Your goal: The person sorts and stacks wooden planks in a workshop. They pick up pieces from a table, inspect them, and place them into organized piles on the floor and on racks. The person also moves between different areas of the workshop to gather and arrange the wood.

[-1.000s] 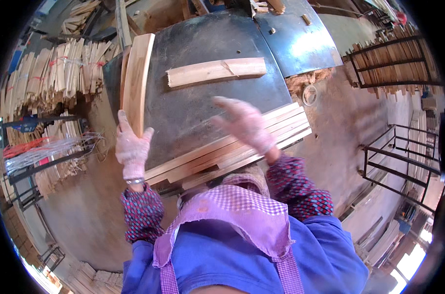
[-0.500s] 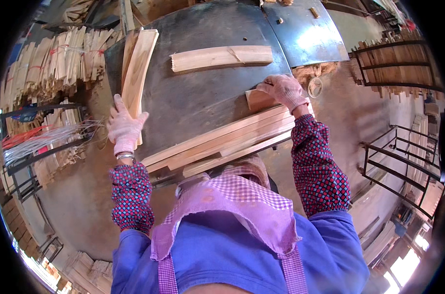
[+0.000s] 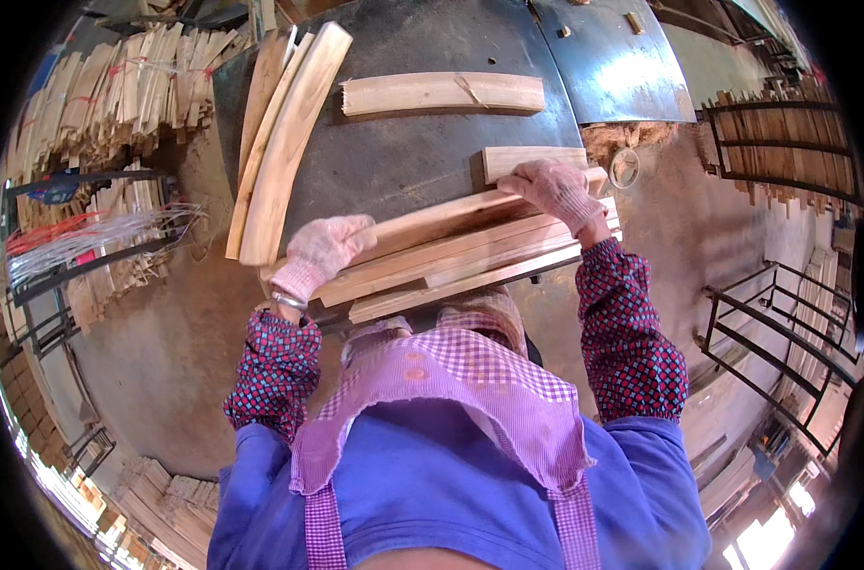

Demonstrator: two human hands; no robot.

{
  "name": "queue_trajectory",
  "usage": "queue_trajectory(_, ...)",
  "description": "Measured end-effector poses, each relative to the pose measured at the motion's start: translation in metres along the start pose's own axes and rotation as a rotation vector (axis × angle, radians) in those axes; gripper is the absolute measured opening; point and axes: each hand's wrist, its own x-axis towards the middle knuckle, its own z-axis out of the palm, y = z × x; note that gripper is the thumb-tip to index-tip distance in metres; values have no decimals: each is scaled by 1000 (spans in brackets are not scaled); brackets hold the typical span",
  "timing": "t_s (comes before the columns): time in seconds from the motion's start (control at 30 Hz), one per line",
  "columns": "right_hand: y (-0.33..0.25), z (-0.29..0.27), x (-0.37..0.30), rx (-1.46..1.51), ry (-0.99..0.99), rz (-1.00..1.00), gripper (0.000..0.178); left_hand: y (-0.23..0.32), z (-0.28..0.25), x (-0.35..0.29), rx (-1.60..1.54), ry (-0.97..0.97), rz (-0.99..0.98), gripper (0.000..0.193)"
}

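Both my hands wear pale pinkish work gloves. My left hand (image 3: 326, 252) is closed round the left end of a long wooden strip (image 3: 432, 220). Near that strip's other end, my right hand (image 3: 551, 192) grips it with bent fingers. The strip lies at the far side of several similar wooden strips (image 3: 470, 249) along the near table edge. Just beyond my right hand is a short wooden board (image 3: 535, 161). To the left, slightly curved boards (image 3: 294, 142) lie side by side, reaching past the table's left edge.
A single board (image 3: 441, 94) lies farther back on the dark metal table (image 3: 394, 171). Bundled wood strips (image 3: 118, 90) stand on a rack at far left, above white and red ties (image 3: 99, 233). Metal frames (image 3: 784, 328) and stacked wood (image 3: 784, 142) stand at right.
My left hand has left the curved boards and moved right onto the far strip's end. That strip now looks raised and turned. The curved boards have spread apart.
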Motion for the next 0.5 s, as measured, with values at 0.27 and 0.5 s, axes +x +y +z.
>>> queue_trajectory(0.27,-1,-11,1,36,-26,-67,45,-8,8,13,-104,380,97,42)
queue_trajectory(0.5,4,-4,4,66,17,-54,37,19,-60,46,867,706,-310,98)
